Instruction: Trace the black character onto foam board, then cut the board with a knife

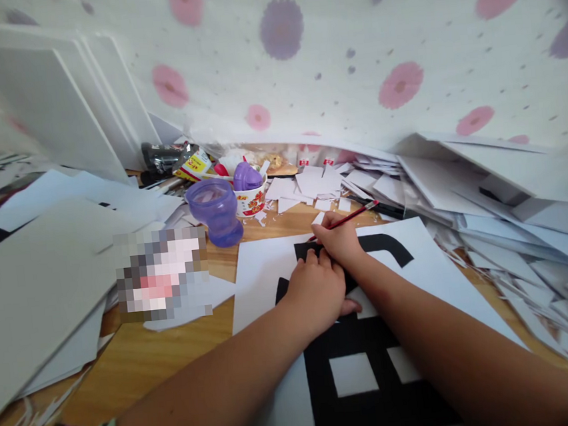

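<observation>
In the head view, my right hand is closed around a dark red pencil, its point low against the far edge of a black cut-out shape. That flat shape has square openings and a curved arm at the upper right. It lies on a large white sheet. My left hand rests on the black shape with fingers spread, pressing it to the sheet. It sits just nearer to me than my right hand, and the two nearly touch. The pencil tip is partly hidden by my fingers.
A purple cup stands beside a paper tub holding a purple item. White offcuts lie behind the sheet, and stacked boards crowd the right. White panels lean at the back left. A blurred-out object lies left of the sheet.
</observation>
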The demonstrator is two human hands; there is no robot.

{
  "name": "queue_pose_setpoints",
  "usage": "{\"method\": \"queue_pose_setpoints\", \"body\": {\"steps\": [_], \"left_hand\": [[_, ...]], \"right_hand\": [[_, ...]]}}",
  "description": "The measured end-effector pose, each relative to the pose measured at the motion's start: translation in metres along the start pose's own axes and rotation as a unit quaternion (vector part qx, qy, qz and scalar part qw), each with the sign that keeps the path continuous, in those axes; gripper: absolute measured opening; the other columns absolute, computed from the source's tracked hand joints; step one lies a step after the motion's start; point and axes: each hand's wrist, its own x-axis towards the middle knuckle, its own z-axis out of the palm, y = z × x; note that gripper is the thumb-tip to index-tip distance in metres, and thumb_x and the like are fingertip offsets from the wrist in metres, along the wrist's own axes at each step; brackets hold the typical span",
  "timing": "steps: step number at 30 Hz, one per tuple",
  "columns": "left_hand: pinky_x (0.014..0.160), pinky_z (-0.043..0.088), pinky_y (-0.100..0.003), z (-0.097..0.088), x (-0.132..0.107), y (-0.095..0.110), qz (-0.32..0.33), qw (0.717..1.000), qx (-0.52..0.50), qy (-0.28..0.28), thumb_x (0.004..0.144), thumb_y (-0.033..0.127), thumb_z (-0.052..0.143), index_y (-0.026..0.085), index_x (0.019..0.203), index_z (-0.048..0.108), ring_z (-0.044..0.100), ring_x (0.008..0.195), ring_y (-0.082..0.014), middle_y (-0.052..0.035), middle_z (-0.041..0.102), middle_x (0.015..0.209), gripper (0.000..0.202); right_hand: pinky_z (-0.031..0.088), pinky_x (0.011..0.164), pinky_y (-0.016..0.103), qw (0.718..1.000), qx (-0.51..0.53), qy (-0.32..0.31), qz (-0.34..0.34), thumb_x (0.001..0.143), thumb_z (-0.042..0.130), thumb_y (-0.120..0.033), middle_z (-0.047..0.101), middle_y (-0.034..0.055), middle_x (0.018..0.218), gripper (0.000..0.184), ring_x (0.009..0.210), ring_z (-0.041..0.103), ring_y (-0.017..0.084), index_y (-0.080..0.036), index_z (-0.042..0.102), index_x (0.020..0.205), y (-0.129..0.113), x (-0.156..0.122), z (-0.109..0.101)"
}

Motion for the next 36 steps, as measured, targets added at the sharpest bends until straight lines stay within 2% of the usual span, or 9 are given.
{"method": "queue_pose_setpoints", "body": {"steps": [3, 6, 13, 17, 22, 25, 36], "left_hand": [[0.097, 0.041, -0.047, -0.0017, -0.0003, 0.0007, 0.000, 1.000, 0.001, -0.005, 0.070, 0.068, 0.063, 0.002, 0.129, 0.051, 0.044, 0.124, -0.0433, -0.0275, 0.050, 0.132, 0.089], [0.100, 0.039, -0.047, -0.0029, -0.0002, 0.0008, 0.002, 1.000, 0.002, -0.012, 0.070, 0.068, 0.062, 0.001, 0.129, 0.051, 0.041, 0.127, -0.0431, -0.0274, 0.050, 0.132, 0.089], [0.097, 0.042, -0.046, -0.0026, 0.0004, 0.0000, 0.005, 1.000, 0.006, -0.003, 0.069, 0.068, 0.063, 0.001, 0.129, 0.051, 0.044, 0.123, -0.0430, -0.0270, 0.051, 0.131, 0.091], [0.095, 0.043, -0.046, -0.0030, -0.0007, 0.0007, 0.004, 1.000, 0.013, -0.004, 0.070, 0.069, 0.062, 0.002, 0.127, 0.053, 0.047, 0.121, -0.0419, -0.0264, 0.052, 0.130, 0.088], [0.099, 0.040, -0.045, -0.0010, -0.0004, -0.0002, 0.010, 1.000, 0.017, 0.001, 0.070, 0.070, 0.061, 0.001, 0.126, 0.054, 0.043, 0.125, -0.0419, -0.0276, 0.052, 0.130, 0.089], [0.099, 0.040, -0.046, 0.0009, 0.0001, -0.0011, 0.012, 1.000, 0.016, 0.005, 0.070, 0.070, 0.061, 0.000, 0.124, 0.055, 0.042, 0.125, -0.0427, -0.0282, 0.052, 0.129, 0.089], [0.099, 0.041, -0.047, -0.0041, -0.0006, 0.0005, 0.003, 1.000, 0.004, -0.015, 0.071, 0.067, 0.062, 0.000, 0.130, 0.050, 0.044, 0.124, -0.0427, -0.0283, 0.050, 0.132, 0.090]], "right_hand": [[0.039, 0.049, 0.026, 0.999, 0.024, -0.048, -0.005, 0.070, 0.064, -0.033, 0.052, -0.0043, 0.051, 0.025, 0.050, 0.049, 0.013, -0.021, 0.045, 0.058, -0.0010, -0.0006, 0.0011], [0.039, 0.048, 0.025, 0.996, 0.036, -0.082, -0.010, 0.068, 0.068, -0.035, 0.054, -0.0041, 0.053, 0.027, 0.050, 0.052, 0.013, -0.021, 0.046, 0.061, -0.0014, 0.0000, 0.0040], [0.035, 0.048, 0.024, 0.999, 0.014, -0.047, -0.005, 0.066, 0.062, -0.024, 0.045, -0.0063, 0.052, 0.024, 0.051, 0.044, 0.011, -0.021, 0.042, 0.055, -0.0028, 0.0016, 0.0059], [0.035, 0.049, 0.024, 0.999, 0.011, -0.032, 0.004, 0.067, 0.059, -0.022, 0.046, -0.0055, 0.050, 0.022, 0.050, 0.044, 0.011, -0.021, 0.041, 0.054, -0.0037, 0.0004, 0.0030], [0.039, 0.048, 0.025, 0.996, 0.044, -0.081, -0.007, 0.066, 0.067, -0.034, 0.053, -0.0041, 0.052, 0.028, 0.050, 0.049, 0.012, -0.021, 0.044, 0.058, -0.0055, -0.0008, 0.0026], [0.038, 0.047, 0.024, 0.994, 0.042, -0.103, -0.017, 0.065, 0.069, -0.034, 0.052, -0.0043, 0.052, 0.028, 0.049, 0.048, 0.012, -0.021, 0.045, 0.058, -0.0050, 0.0000, 0.0042], [0.035, 0.048, 0.024, 0.999, 0.017, -0.033, -0.003, 0.067, 0.062, -0.023, 0.047, -0.0053, 0.052, 0.023, 0.050, 0.045, 0.011, -0.021, 0.043, 0.056, -0.0001, 0.0006, 0.0034]]}}
